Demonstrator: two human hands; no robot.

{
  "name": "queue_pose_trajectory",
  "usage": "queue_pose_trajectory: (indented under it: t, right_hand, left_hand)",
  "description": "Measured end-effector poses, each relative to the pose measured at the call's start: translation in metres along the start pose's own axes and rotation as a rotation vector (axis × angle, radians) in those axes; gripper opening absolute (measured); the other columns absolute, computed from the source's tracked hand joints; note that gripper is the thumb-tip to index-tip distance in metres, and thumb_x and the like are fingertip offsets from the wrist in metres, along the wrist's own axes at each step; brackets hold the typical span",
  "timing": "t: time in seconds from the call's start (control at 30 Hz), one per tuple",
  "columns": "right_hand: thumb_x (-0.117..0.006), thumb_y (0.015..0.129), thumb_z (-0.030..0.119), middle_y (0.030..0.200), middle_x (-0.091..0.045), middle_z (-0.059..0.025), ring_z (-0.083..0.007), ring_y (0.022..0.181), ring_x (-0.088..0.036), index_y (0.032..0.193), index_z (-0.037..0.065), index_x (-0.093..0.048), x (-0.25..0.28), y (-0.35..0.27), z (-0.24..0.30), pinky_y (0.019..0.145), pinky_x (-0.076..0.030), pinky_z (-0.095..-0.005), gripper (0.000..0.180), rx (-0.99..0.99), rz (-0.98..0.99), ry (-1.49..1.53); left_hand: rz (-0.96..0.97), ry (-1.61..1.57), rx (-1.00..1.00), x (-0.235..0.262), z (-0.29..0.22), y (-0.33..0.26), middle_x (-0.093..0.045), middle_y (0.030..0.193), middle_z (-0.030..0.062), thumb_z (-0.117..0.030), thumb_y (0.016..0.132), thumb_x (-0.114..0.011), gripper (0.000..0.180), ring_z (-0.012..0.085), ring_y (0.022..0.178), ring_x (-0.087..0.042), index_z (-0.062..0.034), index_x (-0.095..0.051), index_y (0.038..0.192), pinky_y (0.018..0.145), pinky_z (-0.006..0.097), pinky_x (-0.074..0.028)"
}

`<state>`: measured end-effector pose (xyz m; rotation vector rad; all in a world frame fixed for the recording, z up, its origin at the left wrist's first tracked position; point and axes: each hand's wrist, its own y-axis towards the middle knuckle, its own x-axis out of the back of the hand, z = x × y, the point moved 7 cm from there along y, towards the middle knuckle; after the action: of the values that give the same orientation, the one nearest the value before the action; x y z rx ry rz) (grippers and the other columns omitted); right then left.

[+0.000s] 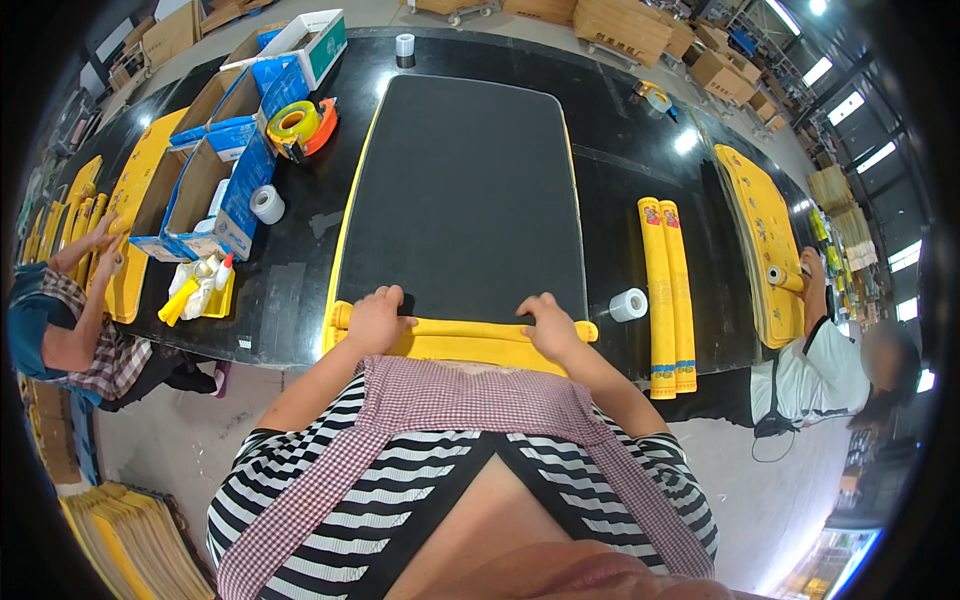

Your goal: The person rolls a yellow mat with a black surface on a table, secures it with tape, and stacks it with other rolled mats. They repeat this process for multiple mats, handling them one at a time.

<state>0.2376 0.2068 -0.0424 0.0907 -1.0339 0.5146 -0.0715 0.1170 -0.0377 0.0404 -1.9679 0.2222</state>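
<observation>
A mat with a black back [462, 190] and yellow edges lies lengthwise before me on the black table. Its near end is turned over into a thin yellow roll [462, 328]. My left hand [376, 318] is closed on the roll near its left end, fingers curled over the top. Toward the right end, my right hand [552, 324] grips the same roll, thumb and fingers bent around it. Another yellow layer [470, 348] shows below the roll, close to my apron. Right of the mat lie two rolled yellow mats [668, 300], side by side, and a white tape roll [628, 305].
At left are blue cardboard boxes [205, 190], a tape dispenser [300, 130], another white tape roll [267, 204] and a yellow tray [222, 300] with bottles. Co-workers handle yellow mats on both sides: one person [75, 330] at left, another [815, 375] at right.
</observation>
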Motion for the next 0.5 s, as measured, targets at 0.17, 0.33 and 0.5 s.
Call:
queue_pose_trajectory:
  t: [0.17, 0.33, 0.5]
  right_hand:
    - [-0.094, 0.072, 0.037, 0.089, -0.069, -0.012, -0.033, 0.094, -0.067, 0.079, 0.006, -0.065, 0.019, 0.005, -0.013, 0.078, -0.053, -0.0441, 0.042, -0.095, -0.005, -0.258]
    - [-0.087, 0.079, 0.049, 0.094, -0.074, -0.0115, -0.0307, 0.093, -0.07, 0.087, 0.008, -0.07, 0.014, -0.002, -0.03, 0.083, -0.054, -0.0431, 0.045, -0.328, 0.139, -0.199]
    - [-0.086, 0.081, 0.049, 0.094, -0.075, -0.0118, -0.0301, 0.091, -0.072, 0.089, 0.007, -0.071, 0.023, -0.004, -0.028, 0.083, -0.056, -0.0413, 0.045, -0.42, 0.181, -0.145]
  left_hand:
    - [-0.086, 0.179, -0.031, 0.012, 0.01, -0.006, -0.072, 0.093, 0.0108, -0.06, 0.082, -0.078, 0.054, 0.0294, 0.092, -0.066, -0.0063, -0.074, 0.085, 0.083, 0.044, -0.047]
    - [0.119, 0.152, 0.052, 0.008, 0.012, 0.001, -0.073, 0.089, 0.0135, -0.063, 0.084, -0.074, 0.06, 0.0331, 0.086, -0.07, -0.0032, -0.074, 0.084, 0.076, 0.046, -0.054]
    - [0.123, 0.132, 0.016, -0.004, 0.025, 0.0, -0.074, 0.097, 0.0146, -0.062, 0.09, -0.068, 0.056, 0.0338, 0.088, -0.072, -0.0059, -0.076, 0.092, 0.085, 0.044, -0.056]
